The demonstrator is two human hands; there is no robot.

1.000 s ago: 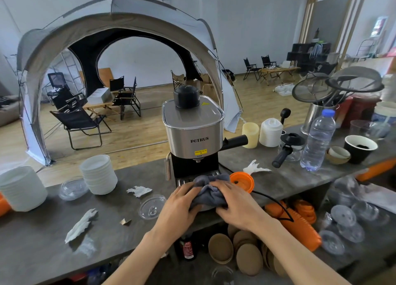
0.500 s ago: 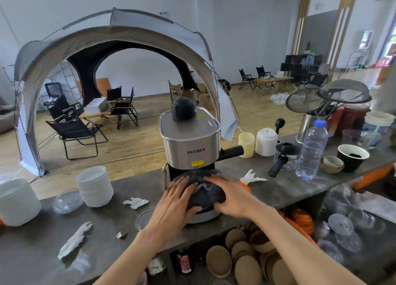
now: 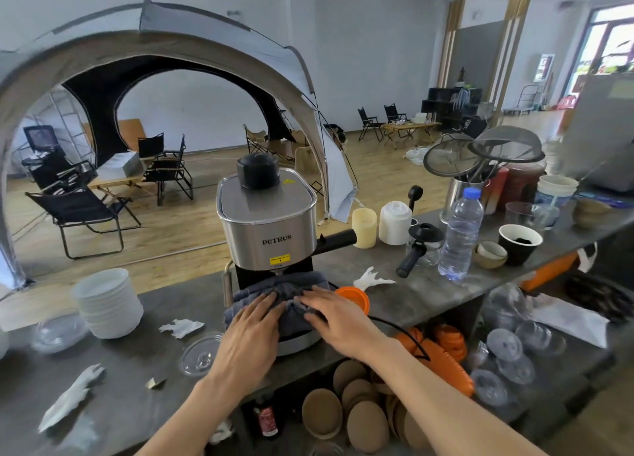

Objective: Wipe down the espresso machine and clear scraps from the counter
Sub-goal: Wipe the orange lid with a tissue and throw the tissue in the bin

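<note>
While pressing the cloth (image 3: 281, 292) flat on the espresso machine (image 3: 267, 229) base: left hand (image 3: 252, 332) and right hand (image 3: 338, 318), fingers spread, neither gripping. Paper scraps (image 3: 182, 328) left of machine (untouched), probably next.

Both hands are lying flat on a grey cloth (image 3: 281, 296) that is covering the drip tray of a steel espresso machine (image 3: 269, 229) marked PETRUS, which is standing on a dark table (image 3: 429, 291). The left hand (image 3: 252, 335) is pressing the cloth's left half; the right hand (image 3: 338, 318) is pressing its right half, fingers spread. An orange lid (image 3: 355, 298) is lying just beside the right hand. Torn white paper scraps (image 3: 182, 328) are lying on the table left of the machine, near a clear plastic lid (image 3: 200, 354) and a stack of white bowls (image 3: 108, 303). A water bottle (image 3: 461, 234) is standing to the right.
</note>
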